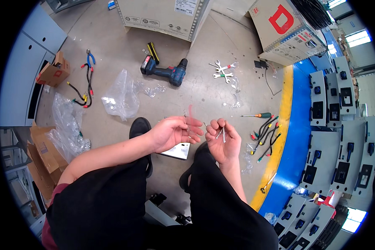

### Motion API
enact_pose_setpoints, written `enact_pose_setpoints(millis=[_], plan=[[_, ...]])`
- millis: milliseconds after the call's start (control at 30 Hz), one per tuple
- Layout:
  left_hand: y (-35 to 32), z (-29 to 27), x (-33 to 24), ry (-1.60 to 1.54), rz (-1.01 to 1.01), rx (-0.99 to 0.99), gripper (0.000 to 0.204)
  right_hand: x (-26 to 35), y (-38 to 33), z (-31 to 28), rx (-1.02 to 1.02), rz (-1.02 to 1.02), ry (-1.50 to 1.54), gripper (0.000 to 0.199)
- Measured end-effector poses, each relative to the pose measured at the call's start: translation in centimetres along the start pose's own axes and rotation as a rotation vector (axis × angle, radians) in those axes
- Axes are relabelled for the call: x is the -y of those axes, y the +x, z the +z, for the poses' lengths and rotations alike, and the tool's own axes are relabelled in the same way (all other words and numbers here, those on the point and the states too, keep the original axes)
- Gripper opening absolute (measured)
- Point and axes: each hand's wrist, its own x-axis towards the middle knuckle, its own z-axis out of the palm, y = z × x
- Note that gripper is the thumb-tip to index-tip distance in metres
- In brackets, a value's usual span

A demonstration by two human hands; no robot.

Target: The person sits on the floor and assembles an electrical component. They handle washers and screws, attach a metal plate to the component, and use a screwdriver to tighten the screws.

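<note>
Above the floor between my knees, my left hand (pixel 175 134) has its thumb and fingers closed on a small clear plastic bag (pixel 191 111) with a pinkish-red strip. A tiny metal piece shows by its fingertips. Close by on the right, my right hand (pixel 224 143) is turned palm up with curled fingers, pinching a few slim metal screws (pixel 224 135); their exact kind is too small to make out. The two hands are apart. Below the left hand, a white plate-like thing (pixel 177 151) lies on the floor, partly hidden by that hand and my legs.
A cordless drill (pixel 166 73), wrenches (pixel 223 73), a screwdriver (pixel 258 115) and short black cables (pixel 266 135) lie ahead. Blue-handled pliers (pixel 90 57) and plastic bags (pixel 121 98) are left. Large cabinets (pixel 162 18) stand at the back; an open cardboard box (pixel 46 152) sits left.
</note>
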Motion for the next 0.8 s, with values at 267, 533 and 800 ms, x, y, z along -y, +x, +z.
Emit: enact_pose_setpoints(millis=[267,533,800], plan=[[0.7,-3.4,2.8,0.125,-0.230,-0.119,0.030,-1.7,-0.1,-2.6,-0.239,0.146,-0.749,0.026],[0.9,-5.5,3.9,0.207,-0.397,-0.189,0.035,-2.3,2.7,-6.4,-0.298,0.004,-1.478,0.030],[-0.7,-9.1,3.7,0.395,-0.394,-0.325,0.030,3.4,8.8,-14.6,-0.581,-0.062,-1.593,0.037]])
